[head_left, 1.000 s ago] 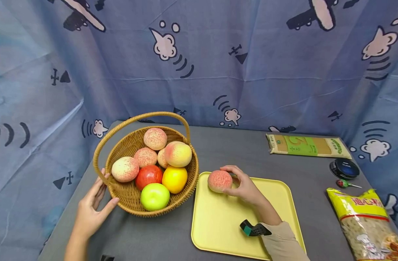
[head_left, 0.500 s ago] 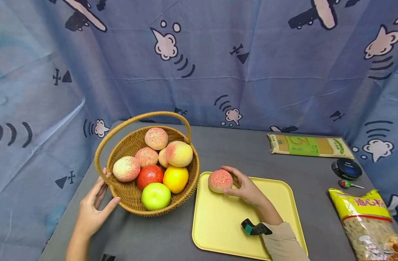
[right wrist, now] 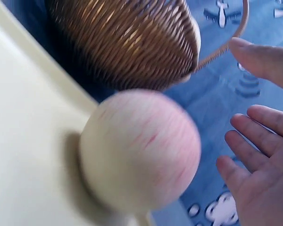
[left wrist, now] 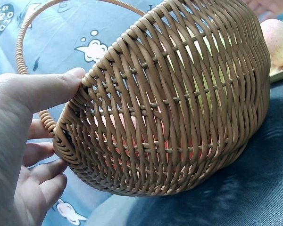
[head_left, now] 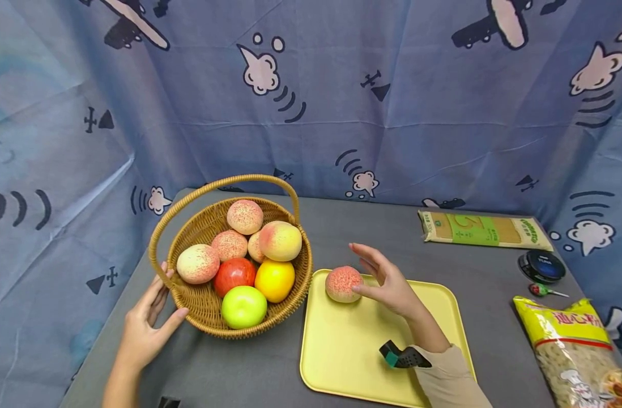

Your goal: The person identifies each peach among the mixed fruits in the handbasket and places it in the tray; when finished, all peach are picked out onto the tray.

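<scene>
On the yellow tray point(head_left: 362, 345) rests a pinkish peach point(head_left: 343, 284), near its far left corner. My right hand point(head_left: 392, 286) is just to the peach's right, fingers spread and lifted off; the right wrist view shows a gap between hand point(right wrist: 266, 155) and peach point(right wrist: 139, 150). At the left, my left hand point(head_left: 143, 328) holds the rim of the wicker basket point(head_left: 201, 297), thumb on the near side and fingers at the handle's base. Inside lie several peaches point(head_left: 197, 264), a red apple point(head_left: 234, 275), a green apple point(head_left: 243, 307) and an orange point(head_left: 274, 281).
The basket's tall handle point(head_left: 221, 182) arches over the fruit. At the right lie a noodle packet point(head_left: 486, 229), a dark round tin point(head_left: 542, 266), a lollipop point(head_left: 537, 289) and a yellow-topped food bag point(head_left: 571, 351). A patterned blue curtain point(head_left: 311, 113) hangs behind the table.
My right hand has let go of the peach, spreading its fingers and drawing back slightly to the right. The peach stays on the tray. My left hand keeps its place at the basket.
</scene>
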`<action>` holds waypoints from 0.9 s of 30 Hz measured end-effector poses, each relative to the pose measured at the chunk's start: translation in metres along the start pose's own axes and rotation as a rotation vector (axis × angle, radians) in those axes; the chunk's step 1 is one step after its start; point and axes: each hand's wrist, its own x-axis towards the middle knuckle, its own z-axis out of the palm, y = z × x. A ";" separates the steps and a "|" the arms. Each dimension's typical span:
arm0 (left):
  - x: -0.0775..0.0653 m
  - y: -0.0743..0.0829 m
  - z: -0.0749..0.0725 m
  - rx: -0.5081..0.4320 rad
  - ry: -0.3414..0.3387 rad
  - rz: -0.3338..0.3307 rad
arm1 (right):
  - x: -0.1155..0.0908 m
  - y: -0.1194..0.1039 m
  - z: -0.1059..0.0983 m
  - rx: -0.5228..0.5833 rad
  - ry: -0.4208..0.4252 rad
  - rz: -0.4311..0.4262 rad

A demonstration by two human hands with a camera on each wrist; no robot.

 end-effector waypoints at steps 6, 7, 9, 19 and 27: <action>0.000 0.002 -0.002 0.016 -0.012 -0.036 | 0.028 -0.025 0.006 -0.052 -0.093 -0.045; 0.000 0.001 -0.002 0.016 -0.013 -0.041 | 0.034 -0.029 0.007 -0.050 -0.113 -0.038; -0.001 0.001 -0.002 0.021 -0.012 -0.041 | 0.046 -0.037 0.011 -0.064 -0.148 -0.029; -0.001 0.000 0.000 0.027 -0.009 -0.005 | 0.104 -0.055 0.036 -0.191 -0.275 -0.008; -0.001 0.001 0.000 0.014 -0.013 -0.004 | 0.132 -0.056 0.052 -0.361 -0.335 -0.004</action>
